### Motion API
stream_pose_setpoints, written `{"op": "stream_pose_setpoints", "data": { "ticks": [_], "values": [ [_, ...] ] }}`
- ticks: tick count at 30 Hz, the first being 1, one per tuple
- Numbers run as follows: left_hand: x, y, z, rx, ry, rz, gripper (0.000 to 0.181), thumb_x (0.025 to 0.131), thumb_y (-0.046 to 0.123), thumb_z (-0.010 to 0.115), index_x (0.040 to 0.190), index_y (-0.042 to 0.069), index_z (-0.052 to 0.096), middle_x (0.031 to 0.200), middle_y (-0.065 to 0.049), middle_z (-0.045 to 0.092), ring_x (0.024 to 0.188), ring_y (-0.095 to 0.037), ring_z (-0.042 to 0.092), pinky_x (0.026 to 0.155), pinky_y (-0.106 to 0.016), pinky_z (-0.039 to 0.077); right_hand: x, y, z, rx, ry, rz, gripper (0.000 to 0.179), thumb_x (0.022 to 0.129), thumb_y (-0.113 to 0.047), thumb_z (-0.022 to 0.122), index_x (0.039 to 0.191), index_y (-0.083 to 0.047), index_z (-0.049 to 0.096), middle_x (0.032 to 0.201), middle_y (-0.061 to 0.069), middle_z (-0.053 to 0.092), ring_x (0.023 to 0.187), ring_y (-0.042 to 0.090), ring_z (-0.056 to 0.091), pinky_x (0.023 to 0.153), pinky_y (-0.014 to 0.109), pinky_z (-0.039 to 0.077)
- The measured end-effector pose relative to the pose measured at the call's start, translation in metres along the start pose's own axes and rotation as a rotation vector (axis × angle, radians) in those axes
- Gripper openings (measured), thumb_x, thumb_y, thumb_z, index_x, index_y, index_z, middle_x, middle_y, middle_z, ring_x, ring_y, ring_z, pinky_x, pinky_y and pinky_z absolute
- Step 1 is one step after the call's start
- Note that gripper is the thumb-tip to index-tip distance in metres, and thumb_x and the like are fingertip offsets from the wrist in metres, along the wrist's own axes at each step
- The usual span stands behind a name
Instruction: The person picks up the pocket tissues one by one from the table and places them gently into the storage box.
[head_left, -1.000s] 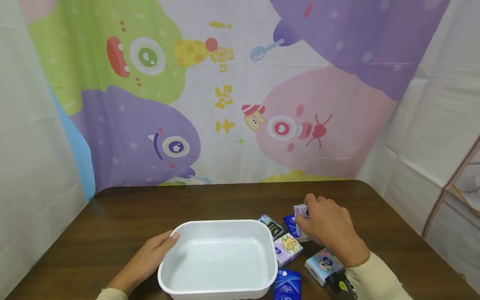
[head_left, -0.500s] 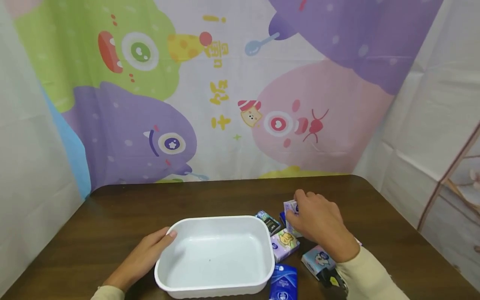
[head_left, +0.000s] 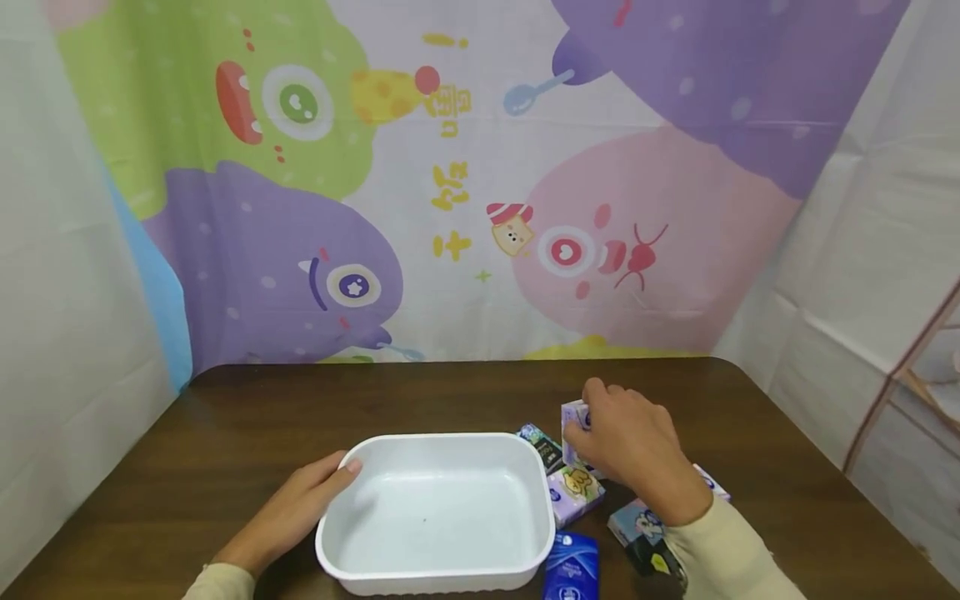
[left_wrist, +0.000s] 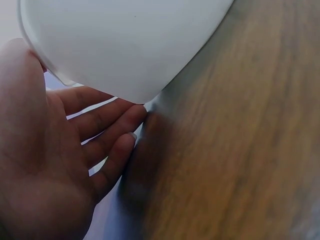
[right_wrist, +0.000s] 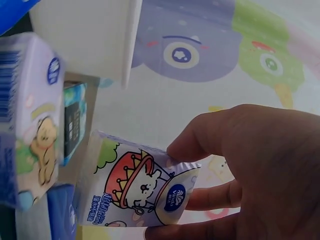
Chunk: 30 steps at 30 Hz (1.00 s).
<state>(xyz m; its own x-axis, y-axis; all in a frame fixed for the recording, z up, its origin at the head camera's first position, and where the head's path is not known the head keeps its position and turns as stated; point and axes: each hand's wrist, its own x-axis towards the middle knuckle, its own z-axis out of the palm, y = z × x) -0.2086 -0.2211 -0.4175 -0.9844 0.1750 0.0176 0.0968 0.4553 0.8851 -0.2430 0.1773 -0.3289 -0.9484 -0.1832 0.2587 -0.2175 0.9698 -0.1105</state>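
Nearest the person, a blue pack [head_left: 572,571] lies flat just beside the tub [head_left: 435,578] at its near right corner. The tub stands with its mouth up, its long axis running left to right across the person's front, and nothing but a small dark speck shows on its floor. The left hand [head_left: 306,500] holds it at the far left corner, thumb over the rim, the fingers spread along the outside of the wall.

To the right, partly behind the right sleeve [head_left: 731,542], lie a black pack [head_left: 651,558] and a light blue pack [head_left: 633,518]. Close against the tub's right wall sits a purple pack [head_left: 575,493], and past it a dark pack [head_left: 542,446] near the far right corner.

The held pack [right_wrist: 145,187] is beyond the purple one, pinched between thumb and fingers of the right hand [head_left: 632,437]. In the head view it looks upright, long axis near vertical; whether its lower edge touches anything is hidden. It lies right of the tub, about level with the far rim, so the right hand is much the nearer and the left is across the tub's full length from it
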Motion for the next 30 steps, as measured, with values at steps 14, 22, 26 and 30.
{"op": "stream_pose_setpoints", "data": {
  "ticks": [14,22,26,30],
  "values": [
    [0.0,-0.001,0.006,-0.01,-0.055,0.001,0.053,0.105,0.045,0.048,0.139,0.005,0.055,0.113,-0.01,0.069,0.097,-0.021,0.066,0.078,-0.03,0.054,0.002,-0.008,0.002,0.05,-0.026,0.04,0.038,0.087,-0.039,0.065,0.107,-0.007,0.058,0.073,0.001,0.053,0.062,0.018,0.05,0.05,0.036,0.046],
    [-0.001,0.0,0.0,-0.022,-0.055,-0.01,0.054,0.104,0.044,0.05,0.142,0.005,0.053,0.118,-0.011,0.067,0.099,-0.021,0.066,0.079,-0.031,0.054,0.006,-0.017,0.005,0.07,0.042,0.003,0.034,0.086,-0.037,0.066,0.103,-0.009,0.058,0.074,0.0,0.053,0.064,0.018,0.05,0.051,0.036,0.046],
    [0.0,0.001,-0.001,-0.028,-0.046,-0.005,0.052,0.104,0.041,0.052,0.141,0.004,0.053,0.118,-0.011,0.067,0.098,-0.021,0.066,0.079,-0.031,0.054,0.008,-0.021,0.007,0.075,0.099,-0.042,0.03,0.086,-0.037,0.066,0.099,-0.011,0.058,0.071,-0.001,0.051,0.062,0.016,0.049,0.048,0.034,0.043],
    [0.0,0.0,-0.002,-0.035,-0.04,0.004,0.051,0.104,0.039,0.053,0.14,0.002,0.053,0.118,-0.012,0.067,0.099,-0.022,0.065,0.078,-0.03,0.054,0.01,-0.023,0.008,0.074,0.12,-0.059,0.03,0.086,-0.037,0.066,0.099,-0.011,0.059,0.071,-0.001,0.051,0.062,0.016,0.048,0.047,0.032,0.041]
  ]
}}
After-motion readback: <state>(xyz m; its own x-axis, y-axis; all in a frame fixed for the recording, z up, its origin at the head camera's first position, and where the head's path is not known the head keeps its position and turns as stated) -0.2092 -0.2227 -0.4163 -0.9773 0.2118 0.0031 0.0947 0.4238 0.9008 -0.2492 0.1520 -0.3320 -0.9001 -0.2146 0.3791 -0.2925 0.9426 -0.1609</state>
